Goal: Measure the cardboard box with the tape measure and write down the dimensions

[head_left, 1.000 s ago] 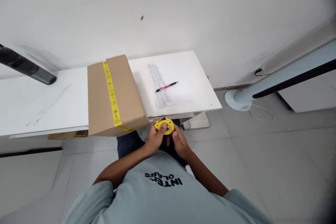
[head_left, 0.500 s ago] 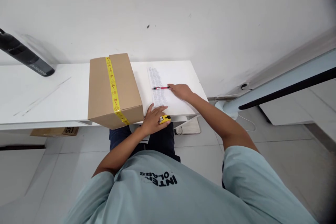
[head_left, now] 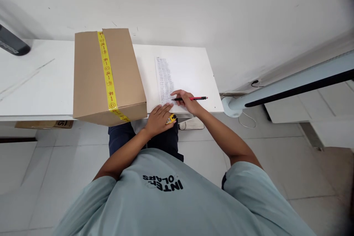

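A red and black pen is held in a writing grip by my right hand. Its tip points left, at the lower part of a paper covered in handwritten lines. My left hand lies at the table's front edge, fingers reaching the paper's lower end. Between its thumb and palm sits a yellow and black tape measure, partly covered by the hand. Left of both hands stands a closed cardboard box, sealed with yellow printed tape.
The narrow white table runs along the wall. A dark cylindrical object stands at far left. To the right is a pale blue post with a black strip. Another cardboard box lies beneath the table.
My right hand has gone from reaching for the pen lying on the paper to holding it, tip over the lower writing. My left hand still has the tape measure. The view has shifted.
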Demonstrator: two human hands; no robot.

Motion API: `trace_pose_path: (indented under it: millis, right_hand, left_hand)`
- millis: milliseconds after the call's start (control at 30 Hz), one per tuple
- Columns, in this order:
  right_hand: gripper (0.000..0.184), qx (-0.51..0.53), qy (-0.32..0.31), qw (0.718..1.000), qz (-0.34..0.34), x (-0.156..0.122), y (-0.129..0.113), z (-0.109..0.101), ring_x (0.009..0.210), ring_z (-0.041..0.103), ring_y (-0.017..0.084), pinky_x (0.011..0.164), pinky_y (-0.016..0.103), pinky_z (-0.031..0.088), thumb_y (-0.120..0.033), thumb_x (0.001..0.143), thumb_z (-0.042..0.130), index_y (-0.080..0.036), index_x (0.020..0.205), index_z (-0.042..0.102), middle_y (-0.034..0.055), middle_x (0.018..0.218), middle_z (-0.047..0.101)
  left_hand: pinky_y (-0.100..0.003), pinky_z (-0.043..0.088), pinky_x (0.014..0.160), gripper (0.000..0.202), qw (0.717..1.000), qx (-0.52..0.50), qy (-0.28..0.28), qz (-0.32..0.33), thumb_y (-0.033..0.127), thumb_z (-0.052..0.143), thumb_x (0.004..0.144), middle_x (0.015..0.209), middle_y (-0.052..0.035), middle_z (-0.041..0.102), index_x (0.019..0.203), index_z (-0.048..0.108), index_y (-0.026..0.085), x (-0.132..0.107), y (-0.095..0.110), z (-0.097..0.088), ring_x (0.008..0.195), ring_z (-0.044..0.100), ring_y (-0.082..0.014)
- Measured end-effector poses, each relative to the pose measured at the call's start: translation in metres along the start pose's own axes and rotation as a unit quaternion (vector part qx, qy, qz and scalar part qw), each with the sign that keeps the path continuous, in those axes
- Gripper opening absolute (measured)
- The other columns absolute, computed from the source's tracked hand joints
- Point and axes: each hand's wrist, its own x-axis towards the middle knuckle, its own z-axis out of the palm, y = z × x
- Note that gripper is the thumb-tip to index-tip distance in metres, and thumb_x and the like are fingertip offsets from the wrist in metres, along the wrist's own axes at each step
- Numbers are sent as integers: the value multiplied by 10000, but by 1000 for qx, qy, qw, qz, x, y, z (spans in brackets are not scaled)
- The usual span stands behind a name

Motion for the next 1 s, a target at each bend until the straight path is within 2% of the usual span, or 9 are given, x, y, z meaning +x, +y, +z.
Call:
trace_pose_path:
  millis: [67, 200, 333, 500, 700, 833, 1000]
  right_hand:
    - [677, 6, 5, 1000, 11, -2, -1, -1, 588, 490, 145, 628, 310, 427, -836, 942, 406, -224, 939, 694, -30, 630, 557]
    - [648, -57, 69, 996, 23, -5, -1, 3, 612, 495, 157, 630, 331, 403, -830, 900, 507, -229, 671, 592, -14, 594, 529]
    - [646, -96, 106, 990, 16, -12, 2, 10, 583, 416, 140, 577, 330, 335, -798, 879, 579, -242, 569, 466, -30, 562, 439]
    - [646, -104, 97, 990, 11, -16, 2, 11, 585, 416, 136, 575, 326, 344, -752, 906, 584, -236, 549, 430, -27, 561, 435]
    - [624, -116, 76, 990, 19, -13, 2, 8, 623, 539, 160, 604, 328, 409, -716, 925, 572, -230, 543, 482, -3, 572, 530]
    - [610, -128, 86, 988, 24, -13, 1, 9, 600, 517, 157, 589, 329, 398, -697, 920, 591, -232, 540, 485, -12, 545, 493]
    - [587, -121, 67, 990, 24, -14, -2, 9, 621, 570, 174, 595, 331, 432, -665, 917, 619, -232, 538, 501, -5, 544, 528]
  left_hand:
    - [-458, 452, 1196, 293, 1000, -3, 5, -5, 418, 683, 946, 1468, -145, 665, 1122, 724, 187, 0, 1, 1, 1402, 616, -284]
    - [-461, 465, 1186, 275, 1000, -10, 7, -18, 422, 697, 934, 1447, -139, 681, 1082, 727, 193, 1, 2, 2, 1383, 633, -287]
    - [-467, 481, 1167, 278, 1000, -14, -1, -25, 427, 702, 922, 1436, -139, 689, 1072, 727, 194, 2, 3, 2, 1370, 643, -299]
    - [-485, 523, 1098, 308, 999, 33, 30, -3, 480, 671, 937, 1372, -143, 726, 1010, 720, 184, 4, 6, 3, 1292, 687, -317]
    - [-504, 556, 1045, 402, 997, 60, 47, 1, 590, 677, 909, 1087, -137, 782, 957, 728, 194, 5, 5, 5, 1061, 735, -301]
    - [-507, 556, 1046, 396, 997, 60, 43, -3, 583, 674, 912, 1078, -132, 772, 953, 732, 194, 5, 6, 4, 1061, 715, -301]
    - [-498, 548, 1059, 393, 997, 73, 24, -11, 582, 674, 908, 1087, -119, 770, 967, 741, 199, 5, 7, 3, 1061, 706, -294]
